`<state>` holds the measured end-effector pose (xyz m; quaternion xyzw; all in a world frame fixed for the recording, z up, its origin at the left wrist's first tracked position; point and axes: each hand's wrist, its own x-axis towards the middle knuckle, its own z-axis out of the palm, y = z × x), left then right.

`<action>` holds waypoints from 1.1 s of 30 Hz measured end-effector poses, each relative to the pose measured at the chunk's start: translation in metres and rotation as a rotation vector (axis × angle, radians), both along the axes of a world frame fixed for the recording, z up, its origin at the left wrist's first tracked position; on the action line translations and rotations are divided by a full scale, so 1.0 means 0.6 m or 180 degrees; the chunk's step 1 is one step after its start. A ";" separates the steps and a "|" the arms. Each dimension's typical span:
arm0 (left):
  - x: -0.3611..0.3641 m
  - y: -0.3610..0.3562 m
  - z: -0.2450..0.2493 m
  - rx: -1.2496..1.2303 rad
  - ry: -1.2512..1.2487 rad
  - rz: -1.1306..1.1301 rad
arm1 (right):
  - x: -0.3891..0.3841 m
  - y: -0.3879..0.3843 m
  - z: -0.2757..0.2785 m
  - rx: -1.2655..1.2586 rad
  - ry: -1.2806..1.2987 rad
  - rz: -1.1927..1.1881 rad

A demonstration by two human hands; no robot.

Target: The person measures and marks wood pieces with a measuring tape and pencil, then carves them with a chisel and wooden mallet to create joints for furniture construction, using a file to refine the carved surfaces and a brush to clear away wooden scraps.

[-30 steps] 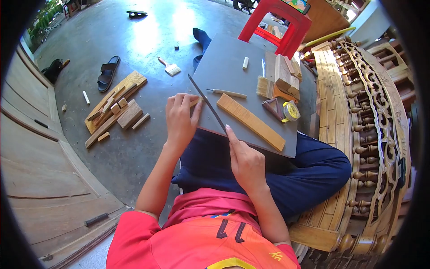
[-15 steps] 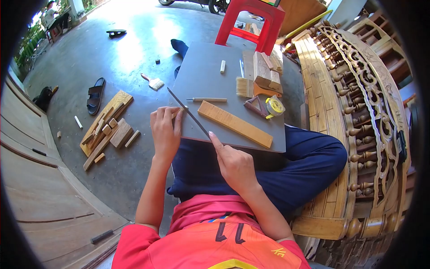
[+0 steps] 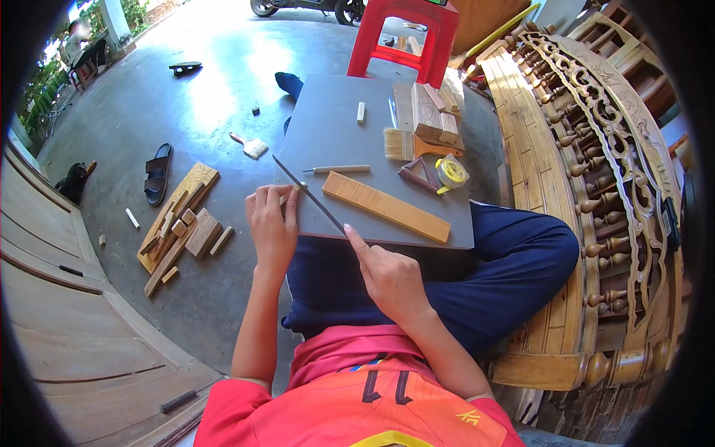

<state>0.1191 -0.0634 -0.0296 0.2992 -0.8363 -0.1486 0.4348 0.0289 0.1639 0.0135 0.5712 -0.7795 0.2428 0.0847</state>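
Angling up-left from right hand [image 3: 391, 279], file [image 3: 309, 195] sits in its tight grip, w/ left hand [image 3: 272, 223] grip pinning wood bit [image 3: 296, 189].

The file [image 3: 309, 195] has drawn back a little toward the right hand [image 3: 387, 277], so less of its blade reaches beyond the left hand [image 3: 272, 223]. The left hand's thumb, spread wide a second ago, now lies tucked against the small wood piece [image 3: 296, 191] at its fingertips.
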 end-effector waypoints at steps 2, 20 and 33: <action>-0.002 0.000 0.000 0.0001 0.0010 -0.0005 | -0.001 -0.004 -0.004 -0.0042 0.0008 -0.0002; -0.001 -0.001 0.001 -0.0020 -0.0065 -0.0009 | -0.008 -0.017 0.001 0.0011 0.0033 0.0051; -0.002 -0.003 -0.002 0.0022 -0.0008 -0.0011 | -0.007 -0.014 -0.001 0.0124 0.0065 0.0018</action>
